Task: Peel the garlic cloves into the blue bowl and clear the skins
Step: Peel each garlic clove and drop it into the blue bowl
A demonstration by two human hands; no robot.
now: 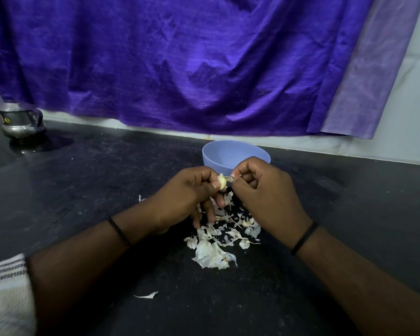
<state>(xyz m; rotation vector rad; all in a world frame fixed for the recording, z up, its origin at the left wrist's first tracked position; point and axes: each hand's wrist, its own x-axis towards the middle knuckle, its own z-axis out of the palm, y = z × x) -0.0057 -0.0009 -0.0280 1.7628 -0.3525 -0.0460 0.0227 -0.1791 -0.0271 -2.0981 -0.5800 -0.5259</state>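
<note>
Left hand (182, 197) pinches a garlic clove (222, 183) — right hand (264, 190) pulls its skin; skins pile (218, 241) uncleared (blue bowl (230, 154) contents hidden).

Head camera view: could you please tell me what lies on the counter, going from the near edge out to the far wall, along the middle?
Lone skin scrap → pile of garlic skins → garlic clove held in the left hand, with the right hand pinching its skin → blue bowl → purple cloth.
</note>
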